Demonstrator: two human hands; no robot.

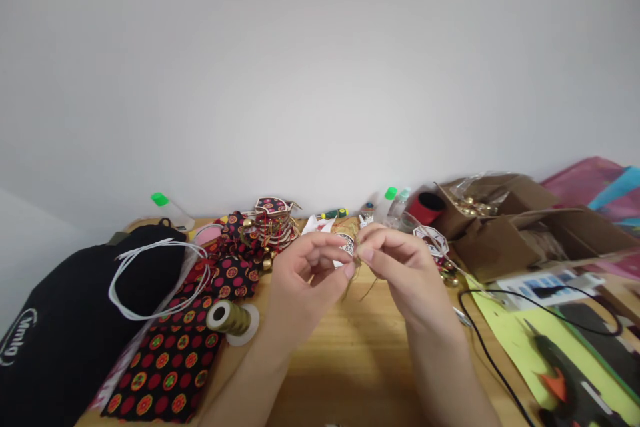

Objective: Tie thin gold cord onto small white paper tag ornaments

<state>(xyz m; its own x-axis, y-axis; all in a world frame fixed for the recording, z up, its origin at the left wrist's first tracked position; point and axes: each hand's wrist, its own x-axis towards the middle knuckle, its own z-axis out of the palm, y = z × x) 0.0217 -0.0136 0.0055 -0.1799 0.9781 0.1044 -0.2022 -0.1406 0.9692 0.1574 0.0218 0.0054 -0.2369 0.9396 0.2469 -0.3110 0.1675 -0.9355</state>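
Observation:
My left hand (307, 280) and my right hand (407, 267) meet above the middle of the wooden table (350, 360). The fingertips of both are pinched on a thin brown cord (369, 289), whose loose ends hang below them. Just behind the fingers shows a small white piece with black line patterns (347, 245); I cannot tell whether it is tied to the cord. To the left of my left wrist a spool of olive cord (239, 319) stands tilted on its white flange.
Black patterned cloth (160, 363), a coil of white tubing (120, 287) and a black bag (65, 333) fill the left. At right are cardboard boxes (493, 250), a glue gun (565, 367) and its black cable (483, 340). Green-capped bottles (385, 203) line the wall.

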